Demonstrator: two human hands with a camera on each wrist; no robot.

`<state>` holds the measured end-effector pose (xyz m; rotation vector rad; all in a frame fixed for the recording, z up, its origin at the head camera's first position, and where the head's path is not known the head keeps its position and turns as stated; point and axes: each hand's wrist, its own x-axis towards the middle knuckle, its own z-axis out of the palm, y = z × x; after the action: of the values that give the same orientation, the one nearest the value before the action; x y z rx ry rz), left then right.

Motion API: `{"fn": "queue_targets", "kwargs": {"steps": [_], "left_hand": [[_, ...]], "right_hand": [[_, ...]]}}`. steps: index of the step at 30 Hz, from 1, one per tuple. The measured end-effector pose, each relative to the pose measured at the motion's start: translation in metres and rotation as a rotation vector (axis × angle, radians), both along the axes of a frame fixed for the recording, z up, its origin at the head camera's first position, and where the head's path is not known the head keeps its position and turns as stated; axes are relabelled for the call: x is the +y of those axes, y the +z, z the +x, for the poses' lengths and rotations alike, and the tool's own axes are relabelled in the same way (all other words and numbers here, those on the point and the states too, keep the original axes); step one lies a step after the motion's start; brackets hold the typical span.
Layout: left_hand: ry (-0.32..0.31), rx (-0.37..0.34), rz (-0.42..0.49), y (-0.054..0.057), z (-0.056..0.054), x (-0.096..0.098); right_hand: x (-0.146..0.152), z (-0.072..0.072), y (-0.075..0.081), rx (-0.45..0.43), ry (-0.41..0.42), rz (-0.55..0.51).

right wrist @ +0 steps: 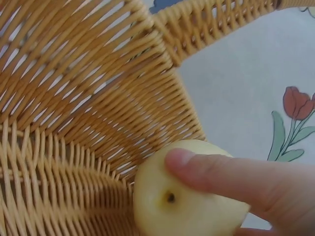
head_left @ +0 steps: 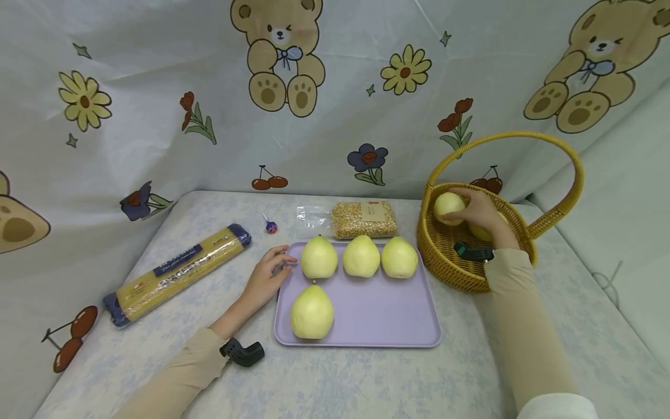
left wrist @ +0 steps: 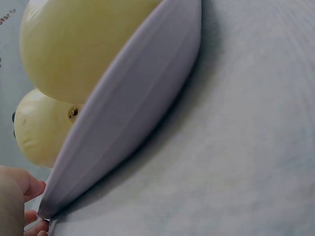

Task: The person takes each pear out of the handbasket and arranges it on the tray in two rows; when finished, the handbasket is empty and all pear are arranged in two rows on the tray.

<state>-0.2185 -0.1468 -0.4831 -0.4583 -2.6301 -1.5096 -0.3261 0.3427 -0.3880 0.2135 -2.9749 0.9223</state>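
My right hand grips a pale yellow pear inside the wicker basket. In the right wrist view the thumb presses on this pear, close to the woven wall. Partly hidden under that hand, a second pear lies in the basket. At the upper left edge of the lilac tray, my left hand touches the rim with relaxed fingers. The tray carries several pears: three along its back, the leftmost one nearest the left hand, and another pear at front left.
Behind the tray lies a bag of corn kernels. A lollipop sits to its left. The long pack of noodles slants across the table's left side. Above the basket arches its tall handle. A printed curtain hangs behind the table.
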Motion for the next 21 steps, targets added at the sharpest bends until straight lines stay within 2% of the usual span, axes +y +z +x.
{"fn": "queue_targets", "kwargs": {"steps": [5,10,17,21], "left_hand": [[-0.001,-0.004,-0.006,-0.001,-0.001,0.000],[0.000,0.006,-0.011,-0.002,-0.001,0.000],[0.002,0.011,-0.001,-0.003,-0.003,-0.001],[0.000,0.014,0.004,-0.004,-0.003,-0.001]], "right_hand": [[-0.006,0.009,0.015,0.035,-0.036,-0.069],[-0.018,0.029,0.037,0.016,-0.072,-0.180],[-0.037,0.063,0.063,0.071,-0.090,-0.186],[-0.051,0.089,0.069,0.094,-0.091,-0.195]]}}
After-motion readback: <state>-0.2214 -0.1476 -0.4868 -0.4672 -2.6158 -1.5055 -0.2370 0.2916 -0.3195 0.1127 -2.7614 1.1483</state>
